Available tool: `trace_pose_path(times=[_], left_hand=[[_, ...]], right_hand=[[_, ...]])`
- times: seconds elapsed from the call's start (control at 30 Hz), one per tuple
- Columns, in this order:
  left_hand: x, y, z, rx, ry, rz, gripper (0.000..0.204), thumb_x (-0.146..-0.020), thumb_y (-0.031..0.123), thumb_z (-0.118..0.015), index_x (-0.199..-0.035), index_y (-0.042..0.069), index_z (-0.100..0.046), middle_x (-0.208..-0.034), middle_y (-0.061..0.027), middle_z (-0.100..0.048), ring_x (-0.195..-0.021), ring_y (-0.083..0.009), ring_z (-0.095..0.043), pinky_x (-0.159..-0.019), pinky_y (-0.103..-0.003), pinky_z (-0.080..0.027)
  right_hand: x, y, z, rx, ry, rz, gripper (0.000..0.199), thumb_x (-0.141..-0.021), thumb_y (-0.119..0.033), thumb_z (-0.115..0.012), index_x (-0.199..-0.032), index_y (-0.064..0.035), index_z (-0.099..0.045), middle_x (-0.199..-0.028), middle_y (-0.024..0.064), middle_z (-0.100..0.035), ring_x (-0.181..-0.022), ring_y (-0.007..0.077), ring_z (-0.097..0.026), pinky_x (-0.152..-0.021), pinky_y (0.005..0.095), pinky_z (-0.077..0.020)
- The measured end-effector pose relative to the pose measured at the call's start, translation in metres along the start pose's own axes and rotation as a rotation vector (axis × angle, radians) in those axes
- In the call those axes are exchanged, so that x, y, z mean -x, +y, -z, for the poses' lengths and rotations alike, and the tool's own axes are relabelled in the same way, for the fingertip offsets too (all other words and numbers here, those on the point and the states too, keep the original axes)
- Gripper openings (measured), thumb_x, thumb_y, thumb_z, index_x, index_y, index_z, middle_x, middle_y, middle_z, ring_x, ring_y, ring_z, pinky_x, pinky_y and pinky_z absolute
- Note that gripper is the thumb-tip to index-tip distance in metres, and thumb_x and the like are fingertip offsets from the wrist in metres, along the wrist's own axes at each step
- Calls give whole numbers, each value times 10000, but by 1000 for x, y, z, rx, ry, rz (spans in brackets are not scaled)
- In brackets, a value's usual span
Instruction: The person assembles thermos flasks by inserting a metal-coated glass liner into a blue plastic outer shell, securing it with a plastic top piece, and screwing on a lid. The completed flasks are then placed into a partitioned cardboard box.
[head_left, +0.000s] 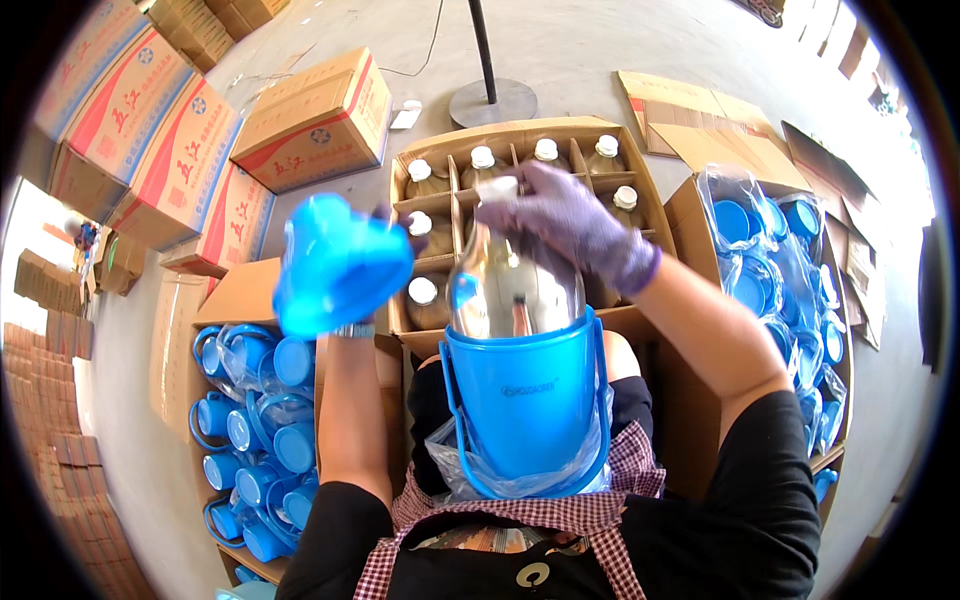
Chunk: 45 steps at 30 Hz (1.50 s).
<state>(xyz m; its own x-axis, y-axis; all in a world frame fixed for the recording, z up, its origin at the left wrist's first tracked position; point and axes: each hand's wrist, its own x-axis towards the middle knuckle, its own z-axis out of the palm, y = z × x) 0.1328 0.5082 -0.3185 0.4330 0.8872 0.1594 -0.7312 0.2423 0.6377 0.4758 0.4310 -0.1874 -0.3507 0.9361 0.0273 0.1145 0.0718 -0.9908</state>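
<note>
My left hand (383, 213), mostly hidden, is closed on a blue plastic thermos top (340, 265), a flared piece smeared by motion, held up to the left. My right hand (590, 222), in a purple glove, wraps its fingers round the neck of a silver glass thermos liner (515, 290). A white cap (497, 188) covers the liner's mouth. The liner's lower part is inside a blue thermos body (525, 400) with a blue carrying handle (462, 440). That body stands upright on my lap, with clear plastic film (455, 470) bunched around its base.
Ahead, a divided carton (400, 310) holds several white-capped liners (428, 180). Cartons of blue thermos parts stand at left (245, 440) and right (760, 270). Closed cartons (315, 120), a round-based pole (492, 100) and flattened cardboard (690, 100) lie beyond.
</note>
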Motion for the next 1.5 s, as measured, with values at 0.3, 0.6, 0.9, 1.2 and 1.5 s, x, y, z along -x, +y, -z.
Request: trace_pose_path(times=[0.3,0.6,0.9,1.2,1.5], left_hand=[[-51,-78,-143,-142,-158,446,821,-952,641,-612,-1503,57,-437,-1428,-169,-569,-1294,-289,-582,-1104,-462,-496],[-37,-75,-127,-150,-299,595,941,-899,687,-645,-1529,28,-412,-1453,-212,-557,-1315,-311,-584,-1109,-458,-499],[-28,-71,-148,-182,-258,609,845,-965,598,-617,-1556,46,-372,-1488,-205,-519,-1341,-319,-567,-1110,-451,-507],[-8,-53,-165,-264,-317,532,878,-978,616,-553,-1570,13,-311,-1509,-247,-473,-1368,-366,-531,-1147,-505,-461],[-11,-68,-139,-310,-319,552,998,-908,692,-614,-1569,12,-303,-1509,-231,-471,-1375,-374,-521,-1138,-504,-471]], right_hand=[[88,3,-8,-67,60,-189,604,-947,-527,-708,-1183,26,-665,-952,89,-708,-868,159,-673,-798,317,-564],[78,-75,41,610,53,170,293,-1011,-335,-644,-1158,-96,-728,-927,116,-736,-831,224,-726,-761,345,-595],[29,-22,6,550,131,196,494,-944,-495,-685,-1142,-47,-752,-1127,181,-675,-1063,340,-690,-903,414,-561],[41,-32,-1,445,88,310,518,-889,-473,-761,-1189,-51,-737,-1096,179,-653,-1025,324,-689,-913,412,-555],[51,-6,-19,284,219,334,489,-866,-334,-799,-1225,-39,-649,-1180,161,-619,-1138,308,-629,-1004,400,-507]])
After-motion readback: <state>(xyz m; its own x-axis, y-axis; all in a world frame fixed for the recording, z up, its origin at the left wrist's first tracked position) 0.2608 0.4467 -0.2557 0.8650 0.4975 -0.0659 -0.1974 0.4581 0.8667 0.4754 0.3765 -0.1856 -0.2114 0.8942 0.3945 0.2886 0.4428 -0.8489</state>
